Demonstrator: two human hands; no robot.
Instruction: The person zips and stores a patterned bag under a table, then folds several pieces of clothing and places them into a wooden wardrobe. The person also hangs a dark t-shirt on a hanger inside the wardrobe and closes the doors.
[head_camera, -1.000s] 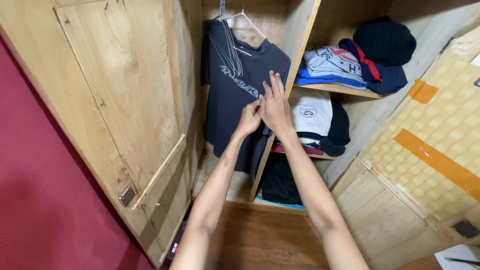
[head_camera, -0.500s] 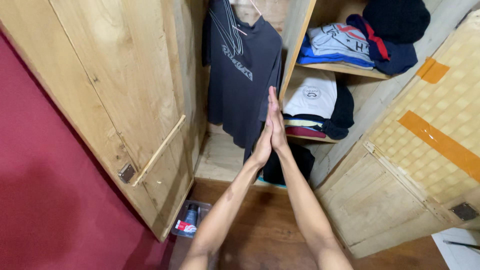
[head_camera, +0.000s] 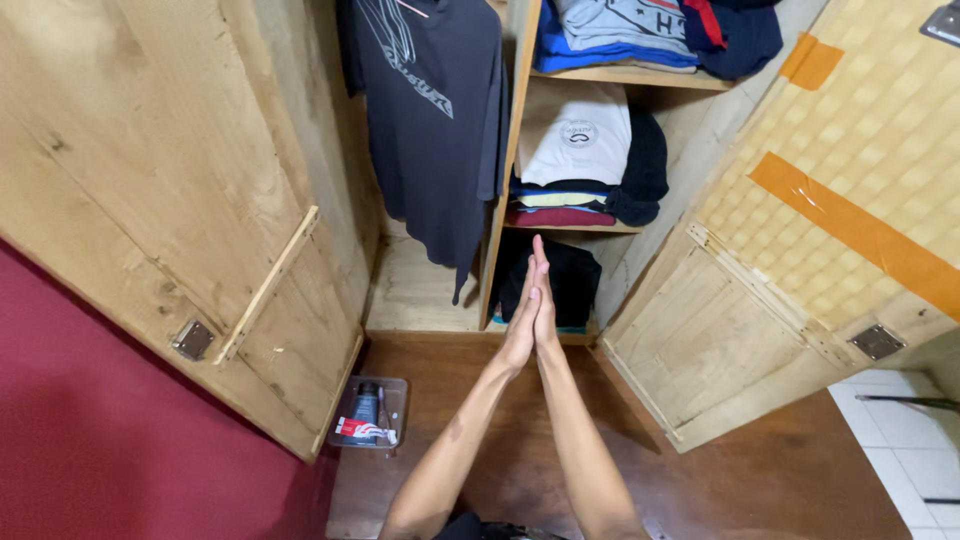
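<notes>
My left hand (head_camera: 520, 325) and my right hand (head_camera: 544, 300) are pressed flat together, palm to palm, fingers straight and pointing at an open wooden wardrobe. Neither hand holds anything. A dark grey t-shirt (head_camera: 430, 110) hangs in the wardrobe's left section, above and left of my fingertips. Folded clothes (head_camera: 575, 150) are stacked on the middle shelf right of the wooden divider (head_camera: 510, 170). More folded clothes (head_camera: 640, 30) lie on the shelf above. Dark clothing (head_camera: 570, 280) sits on the bottom level just behind my fingertips.
The left wardrobe door (head_camera: 160, 200) stands open against a red wall (head_camera: 90, 420). The right door (head_camera: 830, 220), with orange tape strips, also stands open. A small clear tray (head_camera: 368, 412) with tubes rests on the brown wooden floor (head_camera: 750, 470) by the left door.
My hands have drawn back from the hanging t-shirt and lowered, now pressed flat together. The view has tilted downward, showing more floor.
</notes>
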